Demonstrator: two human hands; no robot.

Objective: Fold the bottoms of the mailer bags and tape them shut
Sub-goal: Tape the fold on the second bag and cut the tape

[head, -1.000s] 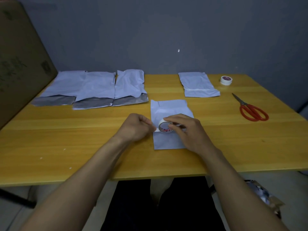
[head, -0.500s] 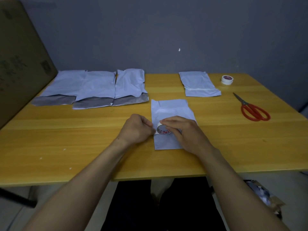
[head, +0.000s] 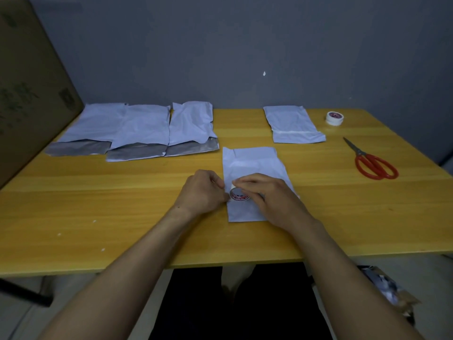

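A white mailer bag (head: 252, 163) lies flat on the wooden table (head: 122, 207) in front of me. My right hand (head: 267, 197) holds a small roll of tape (head: 238, 194) with a red-printed core down on the bag's left part. My left hand (head: 203, 190) is curled at the bag's left edge, its fingertips pinching at the tape end beside the roll. Three more white mailer bags (head: 144, 128) with grey open flaps lie in a row at the back left. One folded and taped bag (head: 294, 125) lies at the back right.
A second tape roll (head: 334, 118) sits at the back right corner. Red-handled scissors (head: 372, 161) lie on the right side. A large cardboard sheet (head: 29, 89) leans at the far left. A grey wall stands behind the table.
Both hands with the tape roll have shifted slightly left and lower onto the bag. The right hand now covers more of the roll.
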